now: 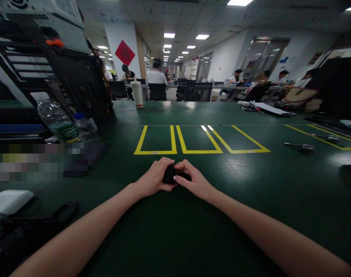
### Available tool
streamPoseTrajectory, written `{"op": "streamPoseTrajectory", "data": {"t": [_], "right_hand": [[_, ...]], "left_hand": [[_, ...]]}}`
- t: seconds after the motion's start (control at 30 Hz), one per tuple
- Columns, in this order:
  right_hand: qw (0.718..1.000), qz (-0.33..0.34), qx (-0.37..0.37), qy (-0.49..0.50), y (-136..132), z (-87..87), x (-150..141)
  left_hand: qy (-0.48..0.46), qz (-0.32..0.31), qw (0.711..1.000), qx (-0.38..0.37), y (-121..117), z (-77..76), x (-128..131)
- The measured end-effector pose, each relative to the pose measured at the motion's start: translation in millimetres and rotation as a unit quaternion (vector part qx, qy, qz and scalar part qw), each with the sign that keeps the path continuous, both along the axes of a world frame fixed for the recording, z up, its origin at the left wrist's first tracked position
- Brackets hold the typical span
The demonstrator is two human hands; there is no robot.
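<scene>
Between my two hands, low over the green table (152,219), is a small black object (168,175); its kind I cannot make out. My left hand (156,175) is closed round its left side, thumb below and fingers over the top. From the right, my right hand (192,177) pinches the same object with thumb and fingertips. Part of it is hidden by the fingers. Just beyond my hands, yellow tape outlines (155,152) mark the tabletop.
At left stand a clear plastic bottle (52,115), a smaller blue-capped bottle (84,127) and a black equipment frame (77,84). A white cup (137,93) stands at the far edge. Metal tools (300,146) lie at right. Several people sit at tables behind.
</scene>
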State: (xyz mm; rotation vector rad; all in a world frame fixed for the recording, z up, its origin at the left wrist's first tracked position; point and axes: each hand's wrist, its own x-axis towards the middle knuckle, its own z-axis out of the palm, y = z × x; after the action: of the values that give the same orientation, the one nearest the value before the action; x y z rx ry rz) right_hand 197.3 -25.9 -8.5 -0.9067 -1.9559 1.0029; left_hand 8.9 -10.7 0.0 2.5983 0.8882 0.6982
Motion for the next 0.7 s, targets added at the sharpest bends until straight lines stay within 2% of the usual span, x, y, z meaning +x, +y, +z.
{"op": "streamPoseTrajectory", "data": {"t": [0.17,0.3,0.4,0.57,0.7], "right_hand": [[0.999,0.013,-0.04,0.034,0.7,0.8,-1.9],[0.997,0.012,-0.071,0.016,-0.4,3.8,-1.2],[0.998,0.028,-0.06,0.014,-1.4,4.6,-0.3],[0.999,0.013,-0.022,0.033,1.0,-0.3,-1.3],[0.997,0.015,-0.056,0.041,2.6,-2.7,-2.2]], "left_hand": [[-0.015,0.007,1.0,0.012,1.9,-5.5,1.6],[-0.016,0.015,1.0,0.006,2.7,-6.9,1.2],[-0.006,0.008,1.0,-0.002,2.2,-4.3,0.0],[-0.005,0.004,1.0,-0.002,1.3,-0.4,-0.2],[-0.001,0.004,1.0,-0.005,1.1,-0.5,0.6]]}}
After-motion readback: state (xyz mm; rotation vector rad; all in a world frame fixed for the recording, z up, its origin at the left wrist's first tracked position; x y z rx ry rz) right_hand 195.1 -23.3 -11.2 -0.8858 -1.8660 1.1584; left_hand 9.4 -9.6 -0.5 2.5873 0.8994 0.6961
